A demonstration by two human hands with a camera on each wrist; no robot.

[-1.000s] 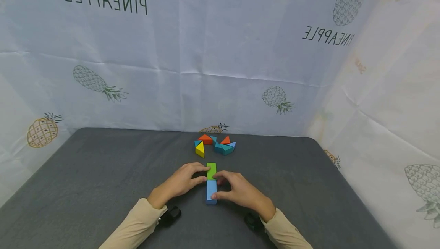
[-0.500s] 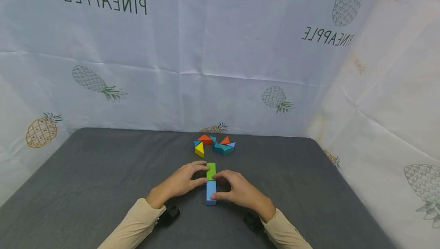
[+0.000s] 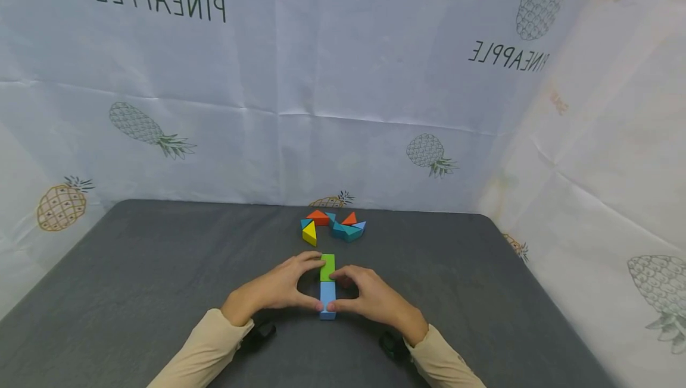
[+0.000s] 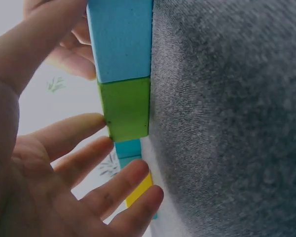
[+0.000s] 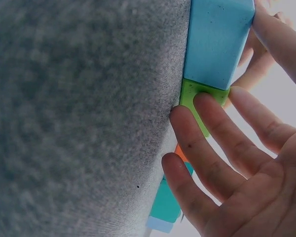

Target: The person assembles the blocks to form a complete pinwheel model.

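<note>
Beige-sleeved left hand (image 3: 284,284): spread wide, fingers nearly straight, thumb against the light-blue rectangular block (image 3: 328,293), forefinger at the green rectangular block (image 3: 328,266). Right hand (image 3: 375,299), opposite: likewise wide, thumb on the blue block, fingertips on the green. Both blocks, smooth-faced, lie end to end, touching, between the hands on the dark-grey cloth-topped table (image 3: 161,275). Risk, as judged: uneven pressure from either side could skew the joint or part the ends. Beyond: yellow angular block (image 3: 309,235), red-orange triangular blocks (image 3: 318,218), teal angular blocks (image 3: 348,232). Behind: pale pineapple-printed fabric sheet (image 3: 343,66).
</note>
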